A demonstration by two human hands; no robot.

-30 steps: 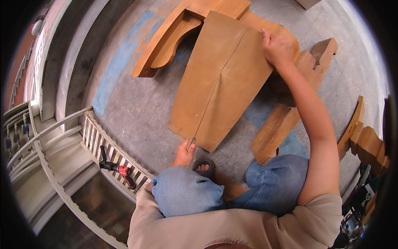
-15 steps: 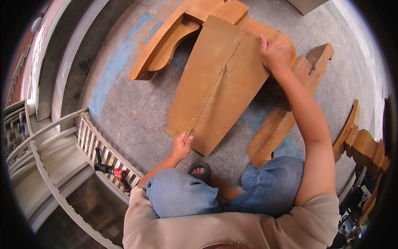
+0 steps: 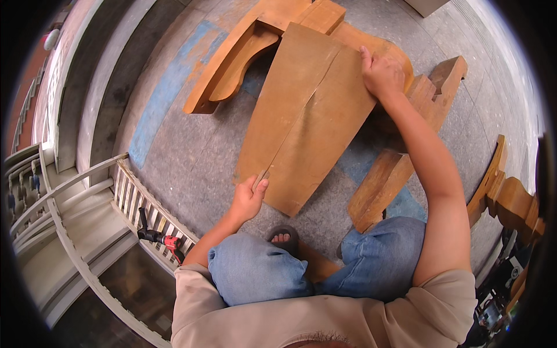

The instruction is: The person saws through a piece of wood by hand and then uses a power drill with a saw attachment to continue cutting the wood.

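Observation:
A flat brown wooden board, wider at its far end, lies tilted in front of my knees. A long crack runs along it from the near end toward the far edge. My left hand is closed round a thin, slender tool, whose end meets the near end of the crack. Too little of the tool shows to tell its kind. My right hand grips the board's far right edge, thumb pointing up along it and the fingers partly hidden.
A curved wooden furniture part lies beyond the board. Notched wooden beams lie to the right. A red and black power tool rests on a pale slatted bench at left. Another carved wooden piece stands far right.
My left hand has shifted slightly away from me along the crack, with the thin tool in it. My right hand stays at the board's edge.

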